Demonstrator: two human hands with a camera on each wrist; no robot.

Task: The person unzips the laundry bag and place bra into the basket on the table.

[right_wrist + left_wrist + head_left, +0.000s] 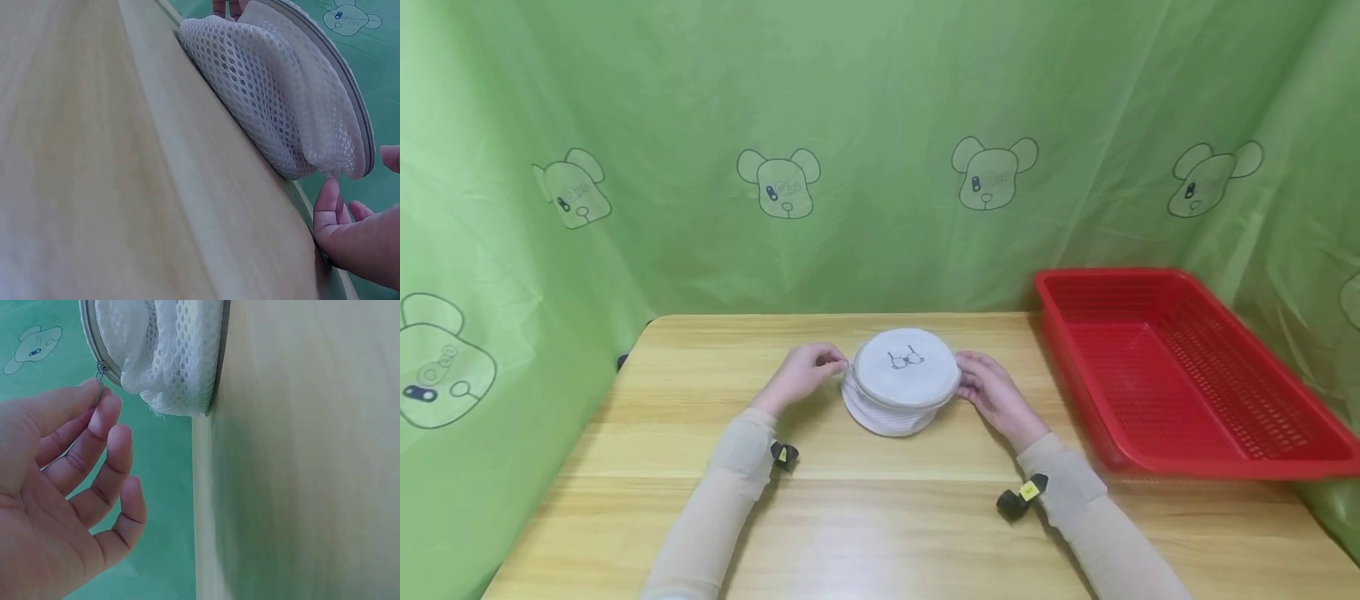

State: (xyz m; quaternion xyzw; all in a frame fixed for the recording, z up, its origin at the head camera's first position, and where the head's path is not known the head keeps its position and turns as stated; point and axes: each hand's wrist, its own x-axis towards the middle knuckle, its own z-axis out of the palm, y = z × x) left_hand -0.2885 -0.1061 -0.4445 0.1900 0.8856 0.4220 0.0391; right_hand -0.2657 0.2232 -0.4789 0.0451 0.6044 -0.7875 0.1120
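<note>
A round white mesh laundry bag (898,383) stands on the wooden table, its flat lid printed with a pair of glasses. Along the lid's rim runs a zipper (91,337). My left hand (805,377) pinches the zipper pull (99,390) between thumb and forefinger, the other fingers loosely bent. At the bag's opposite side is my right hand (996,398). In the right wrist view a fingertip of this hand (365,237) touches the bag's mesh edge, while the thumb stands apart from it. The mesh side (250,87) sags in folds below the lid.
A large red plastic basket (1093,400) with slotted walls stands on the right of the table (880,517). Green curtains (880,250) with bear-head drawings hang behind and at both sides.
</note>
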